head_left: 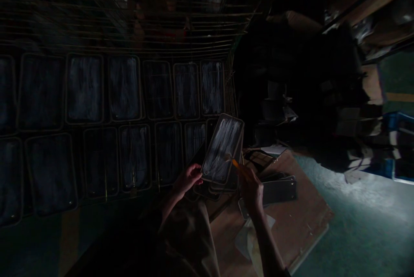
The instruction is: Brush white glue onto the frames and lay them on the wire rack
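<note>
My left hand (190,178) pinches the lower left corner of a dark rectangular panel (223,147) with rounded edges and whitish streaks across its face. The panel is tilted, and other similar panels lie partly hidden beneath it. In my right hand (250,184) is a brush (236,163) with an orange handle, its pale head against the panel's lower right face. Just right of that hand, several dark panels (280,188) lie stacked on a brown board.
Rows of streaked panels (84,88) stand in a wire rack (194,48) at the left. The brown tabletop (304,208) carries a pale crumpled sheet (247,242). Dark piled objects (284,96) and a blue crate (401,145) are at the right.
</note>
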A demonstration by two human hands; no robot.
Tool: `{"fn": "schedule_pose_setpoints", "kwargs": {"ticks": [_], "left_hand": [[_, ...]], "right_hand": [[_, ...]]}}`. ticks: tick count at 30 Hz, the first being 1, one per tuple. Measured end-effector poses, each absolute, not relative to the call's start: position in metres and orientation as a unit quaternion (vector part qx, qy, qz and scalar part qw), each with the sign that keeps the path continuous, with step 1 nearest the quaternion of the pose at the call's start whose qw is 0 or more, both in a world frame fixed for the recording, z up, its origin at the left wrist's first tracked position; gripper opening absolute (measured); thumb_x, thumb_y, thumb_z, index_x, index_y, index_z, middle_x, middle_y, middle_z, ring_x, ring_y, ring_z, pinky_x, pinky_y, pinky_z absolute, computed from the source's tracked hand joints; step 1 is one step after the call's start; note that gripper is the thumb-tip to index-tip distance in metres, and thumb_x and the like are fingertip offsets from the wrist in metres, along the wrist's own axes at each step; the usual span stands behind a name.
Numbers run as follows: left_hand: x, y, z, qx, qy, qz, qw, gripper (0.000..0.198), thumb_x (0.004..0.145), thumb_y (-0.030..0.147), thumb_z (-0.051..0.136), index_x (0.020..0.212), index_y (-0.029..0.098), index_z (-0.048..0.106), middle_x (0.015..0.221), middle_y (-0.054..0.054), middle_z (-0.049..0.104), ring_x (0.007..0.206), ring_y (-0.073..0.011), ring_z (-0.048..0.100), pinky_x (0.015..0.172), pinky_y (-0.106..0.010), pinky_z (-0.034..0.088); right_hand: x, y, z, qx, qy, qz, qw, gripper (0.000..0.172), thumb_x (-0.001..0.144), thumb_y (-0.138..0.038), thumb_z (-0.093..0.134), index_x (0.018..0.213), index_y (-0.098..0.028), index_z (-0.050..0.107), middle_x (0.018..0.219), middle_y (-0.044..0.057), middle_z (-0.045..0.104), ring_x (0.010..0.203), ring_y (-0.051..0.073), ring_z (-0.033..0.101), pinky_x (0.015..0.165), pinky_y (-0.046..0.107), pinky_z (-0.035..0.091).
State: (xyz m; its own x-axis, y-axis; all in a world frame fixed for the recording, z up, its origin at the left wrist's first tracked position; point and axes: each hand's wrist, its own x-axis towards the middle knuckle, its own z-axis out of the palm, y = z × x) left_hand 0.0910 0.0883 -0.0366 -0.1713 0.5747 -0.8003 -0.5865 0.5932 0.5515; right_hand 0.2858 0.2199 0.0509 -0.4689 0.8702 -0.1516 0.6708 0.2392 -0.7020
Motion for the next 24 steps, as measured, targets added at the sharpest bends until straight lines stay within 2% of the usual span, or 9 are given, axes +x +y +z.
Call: {"fn": "schedule_pose_setpoints", "kwargs": {"ticks": [3,6,9,13,19,24], "left_hand": [[0.091,0.087,-0.039,0.007,0.598,0.468,0.650,0.040,0.065,0.033,0.076,0.096,0.015,0.058,0.074,0.002,0.063,0.063,-0.0115,0.065,0.062,-0.025,0.056],[0.090,0.087,-0.037,0.020,0.579,0.484,0.656,0.042,0.067,0.035,0.076,0.100,0.016,0.058,0.076,0.002,0.063,0.068,-0.0137,0.066,0.067,-0.031,0.058],[0.088,0.088,-0.032,0.025,0.570,0.480,0.666,0.045,0.069,0.034,0.075,0.105,0.015,0.056,0.081,0.000,0.063,0.069,-0.0150,0.067,0.067,-0.032,0.059],[0.084,0.090,-0.028,0.026,0.565,0.481,0.670,0.050,0.070,0.032,0.074,0.113,0.015,0.053,0.087,-0.002,0.063,0.071,-0.0152,0.068,0.068,-0.033,0.059],[0.083,0.091,-0.029,0.029,0.563,0.472,0.678,0.052,0.071,0.032,0.072,0.116,0.015,0.050,0.079,0.001,0.061,0.062,-0.0151,0.068,0.059,-0.030,0.058],[0.084,0.092,-0.031,0.016,0.563,0.469,0.680,0.053,0.070,0.031,0.072,0.116,0.015,0.051,0.080,0.000,0.062,0.062,-0.0153,0.068,0.059,-0.030,0.058]], "right_hand": [[0.273,0.243,0.051,-0.502,-0.771,0.343,0.192,0.024,0.094,-0.031,0.049,0.112,-0.020,0.061,0.099,0.007,0.068,0.087,0.018,0.066,0.076,0.027,0.052],[0.258,0.251,0.049,-0.473,-0.776,0.364,0.204,0.023,0.094,-0.032,0.050,0.110,-0.021,0.062,0.096,0.007,0.069,0.086,0.018,0.068,0.075,0.027,0.053],[0.247,0.256,0.044,-0.456,-0.766,0.409,0.195,0.025,0.095,-0.034,0.047,0.109,-0.021,0.062,0.100,0.008,0.069,0.082,0.017,0.069,0.073,0.027,0.055],[0.238,0.274,0.041,-0.473,-0.751,0.401,0.225,0.029,0.094,-0.039,0.046,0.108,-0.020,0.064,0.101,0.009,0.069,0.080,0.018,0.069,0.071,0.028,0.055],[0.211,0.302,0.035,-0.488,-0.719,0.419,0.264,0.030,0.092,-0.042,0.051,0.110,-0.020,0.063,0.099,0.008,0.069,0.082,0.019,0.070,0.071,0.029,0.055],[0.193,0.322,0.011,-0.498,-0.675,0.468,0.277,0.033,0.088,-0.045,0.055,0.108,-0.019,0.062,0.098,0.008,0.069,0.076,0.019,0.070,0.068,0.028,0.056]]}}
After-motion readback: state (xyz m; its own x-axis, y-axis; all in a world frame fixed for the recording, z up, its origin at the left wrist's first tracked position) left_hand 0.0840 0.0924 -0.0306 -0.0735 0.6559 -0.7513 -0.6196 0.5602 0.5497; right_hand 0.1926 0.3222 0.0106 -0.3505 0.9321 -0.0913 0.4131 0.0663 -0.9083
